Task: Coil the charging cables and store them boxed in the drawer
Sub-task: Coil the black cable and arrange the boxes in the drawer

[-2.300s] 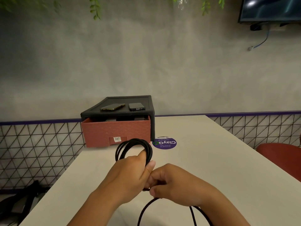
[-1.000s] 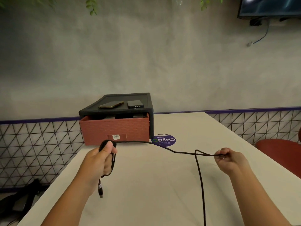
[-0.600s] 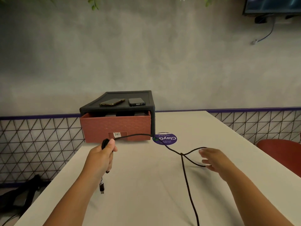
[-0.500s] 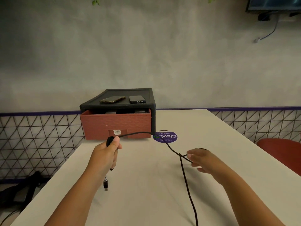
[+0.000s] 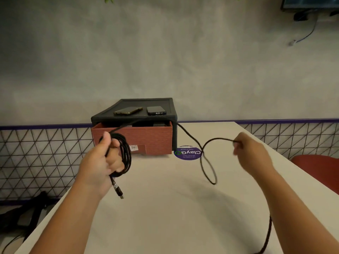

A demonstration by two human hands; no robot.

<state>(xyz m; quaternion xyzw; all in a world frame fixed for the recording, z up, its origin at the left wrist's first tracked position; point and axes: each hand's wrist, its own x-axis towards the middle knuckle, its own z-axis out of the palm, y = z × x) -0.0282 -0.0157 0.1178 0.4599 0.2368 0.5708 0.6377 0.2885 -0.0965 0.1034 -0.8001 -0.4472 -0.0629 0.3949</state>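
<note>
A black charging cable (image 5: 126,154) is partly coiled in my left hand (image 5: 102,162), which grips several loops above the white table (image 5: 165,208). Its USB plug (image 5: 119,193) dangles below that hand. From the coil the cable runs up and right, in front of the drawer unit (image 5: 139,114), to my right hand (image 5: 251,153), which pinches it at the top of a hanging loop (image 5: 209,165). The rest of the cable trails off the table's front right edge. The red drawer (image 5: 146,138) is pulled slightly open; dark items inside are barely visible.
Two phones (image 5: 128,110) (image 5: 156,110) lie on top of the black drawer unit. A round purple sticker (image 5: 188,153) is on the table beside it. A red chair (image 5: 319,169) stands at the right; a black bag (image 5: 23,213) lies on the floor at the left.
My left hand now holds more loops than half a second ago. My right hand has taken hold of the cable again, and lifted it to the right, forming a hanging loop.
</note>
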